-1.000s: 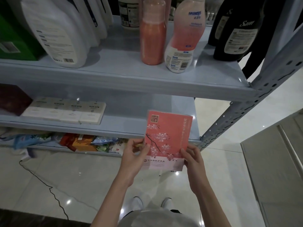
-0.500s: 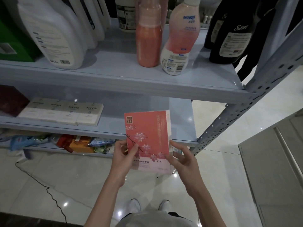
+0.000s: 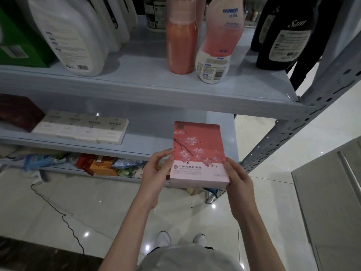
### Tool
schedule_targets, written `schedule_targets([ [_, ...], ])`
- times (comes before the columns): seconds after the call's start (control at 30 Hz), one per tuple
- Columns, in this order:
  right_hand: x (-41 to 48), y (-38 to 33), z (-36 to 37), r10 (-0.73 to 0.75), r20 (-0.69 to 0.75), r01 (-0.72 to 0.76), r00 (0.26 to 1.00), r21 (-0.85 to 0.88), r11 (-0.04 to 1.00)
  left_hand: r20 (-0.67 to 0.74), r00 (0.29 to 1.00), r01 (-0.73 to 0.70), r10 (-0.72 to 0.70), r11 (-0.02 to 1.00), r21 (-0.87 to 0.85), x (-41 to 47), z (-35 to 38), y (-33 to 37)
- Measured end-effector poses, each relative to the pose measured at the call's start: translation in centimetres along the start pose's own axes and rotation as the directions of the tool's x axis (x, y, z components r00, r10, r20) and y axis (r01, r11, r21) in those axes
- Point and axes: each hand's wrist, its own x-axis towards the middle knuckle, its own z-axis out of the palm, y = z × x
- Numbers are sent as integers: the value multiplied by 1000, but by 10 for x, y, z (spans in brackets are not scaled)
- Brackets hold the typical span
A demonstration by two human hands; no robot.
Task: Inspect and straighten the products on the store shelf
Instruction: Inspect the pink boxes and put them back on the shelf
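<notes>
The pink box (image 3: 198,154) is held face-up at the front edge of the middle shelf (image 3: 146,141), its far end over the shelf's bare right part. The left hand (image 3: 156,174) grips its left edge; the right hand (image 3: 237,178) grips its near right corner. A grip on opposite sides probably keeps it level for inspection and square for setting down. Pale boxes (image 3: 82,128) lie well apart to the left. Bottles (image 3: 182,36) stand on the shelf above.
</notes>
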Motion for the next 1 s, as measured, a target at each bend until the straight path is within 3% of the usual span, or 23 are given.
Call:
schedule_targets([
  [0.23, 7, -8, -5, -2, 62, -4, 998, 98, 995, 131, 991, -21, 26, 999, -40, -5, 12, 15],
  [0.6, 9, -9, -10, -37, 94, 27, 995, 106, 994, 125, 992, -11, 15, 1000, -26, -5, 20, 17],
  [0.83, 4, -19, 3, -159, 134, 170, 978, -69, 983, 74, 993, 104, -90, 971, -215, 5, 8, 6],
  [1.0, 4, -20, 12, -199, 147, 219, 969, -133, 967, 77, 989, 142, -127, 957, -251, 10, 2, 1],
])
